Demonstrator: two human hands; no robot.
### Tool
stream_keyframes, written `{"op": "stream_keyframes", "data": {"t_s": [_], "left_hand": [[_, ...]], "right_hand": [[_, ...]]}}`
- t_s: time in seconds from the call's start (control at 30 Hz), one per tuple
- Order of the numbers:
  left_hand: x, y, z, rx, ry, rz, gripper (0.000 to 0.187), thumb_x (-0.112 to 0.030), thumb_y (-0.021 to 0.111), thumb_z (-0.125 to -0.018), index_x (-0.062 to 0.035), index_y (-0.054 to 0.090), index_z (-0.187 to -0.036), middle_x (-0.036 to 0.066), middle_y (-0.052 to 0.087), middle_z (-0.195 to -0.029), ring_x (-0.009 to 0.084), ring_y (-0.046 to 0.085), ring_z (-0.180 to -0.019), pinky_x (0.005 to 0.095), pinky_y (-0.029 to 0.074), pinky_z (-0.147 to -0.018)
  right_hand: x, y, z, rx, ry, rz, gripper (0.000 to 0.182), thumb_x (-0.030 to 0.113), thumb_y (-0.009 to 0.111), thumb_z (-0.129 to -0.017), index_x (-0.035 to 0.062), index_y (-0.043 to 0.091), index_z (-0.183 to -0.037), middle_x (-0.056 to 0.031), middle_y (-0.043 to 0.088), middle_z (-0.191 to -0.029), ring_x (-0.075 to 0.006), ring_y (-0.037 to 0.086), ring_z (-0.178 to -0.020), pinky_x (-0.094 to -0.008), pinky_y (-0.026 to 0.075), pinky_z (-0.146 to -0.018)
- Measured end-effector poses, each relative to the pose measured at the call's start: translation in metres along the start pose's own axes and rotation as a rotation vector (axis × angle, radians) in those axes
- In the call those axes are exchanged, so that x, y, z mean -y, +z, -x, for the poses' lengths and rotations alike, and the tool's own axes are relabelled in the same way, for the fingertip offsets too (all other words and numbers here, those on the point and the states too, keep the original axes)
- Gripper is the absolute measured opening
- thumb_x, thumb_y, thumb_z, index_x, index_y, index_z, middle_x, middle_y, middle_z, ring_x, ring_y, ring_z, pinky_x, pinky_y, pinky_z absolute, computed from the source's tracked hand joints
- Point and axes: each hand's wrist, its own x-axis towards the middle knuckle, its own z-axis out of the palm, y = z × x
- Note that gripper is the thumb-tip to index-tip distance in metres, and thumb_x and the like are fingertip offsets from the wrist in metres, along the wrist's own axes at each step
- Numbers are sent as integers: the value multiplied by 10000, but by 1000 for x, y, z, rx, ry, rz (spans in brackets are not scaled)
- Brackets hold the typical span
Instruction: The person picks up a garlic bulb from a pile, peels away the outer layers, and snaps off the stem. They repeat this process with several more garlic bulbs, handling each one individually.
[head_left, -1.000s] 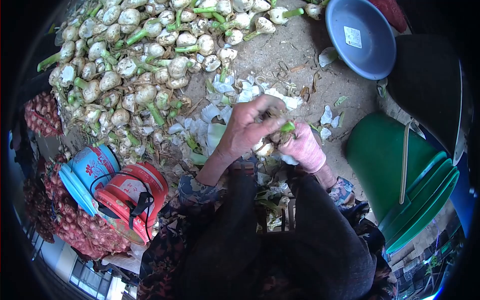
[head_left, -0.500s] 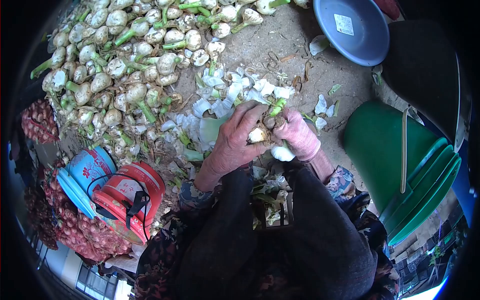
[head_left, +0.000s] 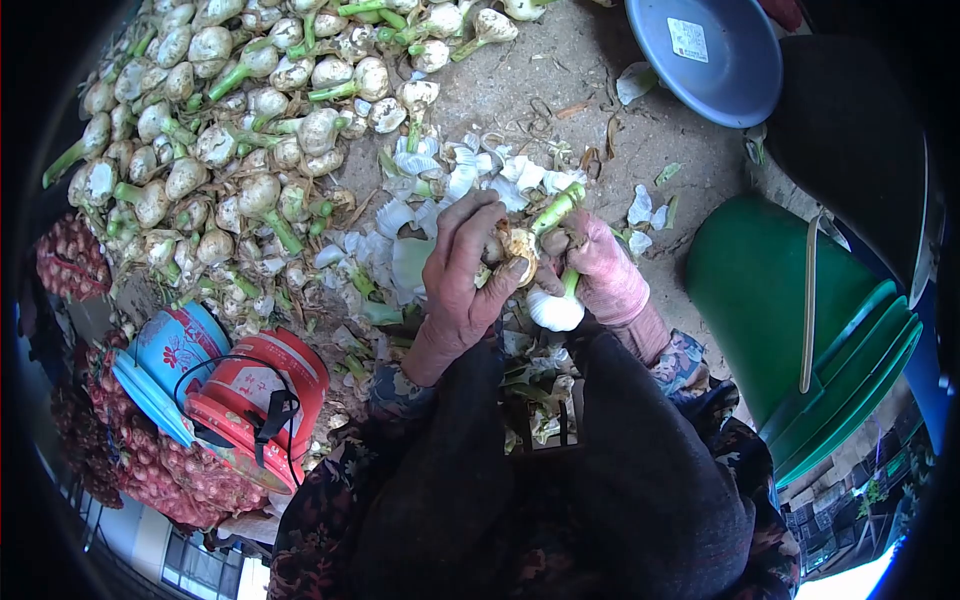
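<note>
- Head view, centre of the frame: the left hand [head_left: 462,280] has its grip closed round a garlic bulb [head_left: 520,245], fingers curled over the top and thumb underneath, so the bulb sits steady with its green stalk [head_left: 557,207] pointing up and away from the body.
- Just right of it, the right hand [head_left: 600,268] is closed on the same bulb from the other side, apparently pinching at its skin; a cleaner white bulb [head_left: 555,310] shows just below the two hands, though which hand carries it I cannot tell.
- Above the hands, white peelings [head_left: 440,215] lie on the ground.
- Upper left: a heap of unpeeled bulbs [head_left: 215,130] lies within reach.
- Right edge: a green bucket [head_left: 770,310]; top right, a blue basin [head_left: 705,55]; lower left, red and blue tins [head_left: 225,385].
</note>
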Motion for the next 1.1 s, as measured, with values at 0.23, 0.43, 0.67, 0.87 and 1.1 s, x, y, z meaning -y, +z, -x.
{"op": "stream_keyframes", "data": {"t_s": [0.23, 0.43, 0.67, 0.87, 1.1], "left_hand": [[7, 3, 4, 45, 118, -86, 610, -323, 686, -738, 39, 458, -1173, 221, 473, -1144, 358, 532, -1001, 399, 474, -816], [11, 4, 7, 108, 64, -37, 634, -339, 688, -753, 17, 434, -1212, 225, 456, -1157, 334, 539, -970, 371, 467, -818], [3, 3, 12, -5, -848, 1018, 383, -256, 484, -903, -8, 477, -1195, 104, 563, -1082, 182, 562, -972, 296, 452, -837], [37, -10, 35, 24, -1381, 1555, 307, -284, 480, -895, -34, 535, -1064, 69, 608, -985, 194, 617, -874, 313, 525, -693], [6, -3, 31, 87, -1387, 1503, 288, -247, 479, -882, -27, 534, -1060, 113, 628, -912, 223, 638, -697, 336, 540, -575]], "right_hand": [[-2, -4, -6, -34, 11, 250, 219, 54, 625, -744, -29, 538, -926, -25, 522, -679, -76, 453, -492, -202, 352, -432], [11, -2, -1, -118, 15, 698, 174, 48, 644, -687, -33, 567, -821, 3, 527, -582, -33, 494, -541, -197, 380, -454], [-3, -13, -2, -15, -342, 1106, 134, 75, 644, -670, -6, 574, -751, -29, 547, -592, -119, 522, -509, -259, 420, -473], [3, -7, -7, 25, -596, 1725, 176, 154, 613, -667, 58, 607, -814, -72, 535, -630, -257, 533, -499, -347, 446, -471], [14, 10, -14, 98, -632, 1766, 328, 143, 641, -633, 58, 568, -942, -82, 524, -719, -251, 562, -583, -351, 463, -543]]}}
